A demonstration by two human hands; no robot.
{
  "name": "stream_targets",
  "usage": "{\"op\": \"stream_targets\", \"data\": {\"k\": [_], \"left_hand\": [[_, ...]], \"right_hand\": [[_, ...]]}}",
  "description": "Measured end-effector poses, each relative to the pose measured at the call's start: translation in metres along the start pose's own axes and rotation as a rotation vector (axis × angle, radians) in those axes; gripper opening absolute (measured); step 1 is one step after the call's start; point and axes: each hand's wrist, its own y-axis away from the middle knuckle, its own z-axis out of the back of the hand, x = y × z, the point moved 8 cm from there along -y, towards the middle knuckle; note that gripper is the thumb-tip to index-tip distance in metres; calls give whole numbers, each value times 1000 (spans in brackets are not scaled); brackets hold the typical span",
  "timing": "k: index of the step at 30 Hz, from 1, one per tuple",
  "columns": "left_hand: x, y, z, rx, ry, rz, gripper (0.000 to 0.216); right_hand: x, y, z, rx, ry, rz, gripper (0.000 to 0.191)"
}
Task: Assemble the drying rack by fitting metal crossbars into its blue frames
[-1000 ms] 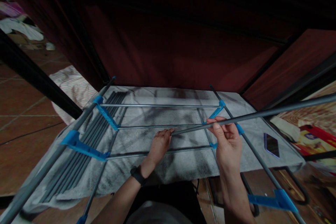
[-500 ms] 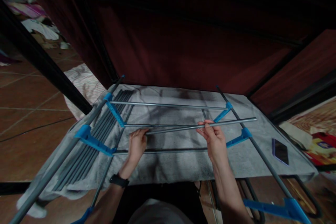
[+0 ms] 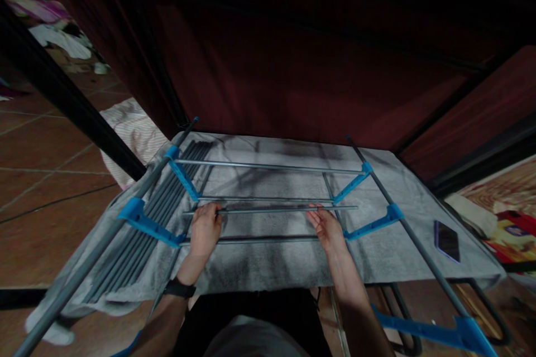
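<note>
Apparently for alignment, the left hand (image 3: 205, 227) grips and right hand (image 3: 327, 226) lightly pinches a loose rod (image 3: 266, 211), likely needing squaring to blue brackets (image 3: 156, 228)

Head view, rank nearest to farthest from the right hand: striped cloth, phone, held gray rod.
1. Held gray rod: at the fingertips of the right hand, running toward the left.
2. Phone: to the right, lying on the gray cover.
3. Striped cloth: far left, beyond the blue-bracketed frame.
</note>
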Motion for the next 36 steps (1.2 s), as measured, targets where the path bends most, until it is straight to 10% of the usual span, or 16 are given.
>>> {"op": "stream_targets", "data": {"k": [22,36], "left_hand": [[-16,12,-2,220,-389,138,43],[33,26,-49,-226,1204,967,15]], "right_hand": [[-27,-47,49,-139,-62,-64,19],[-34,-52,51,-117,-13,-65,23]]}}
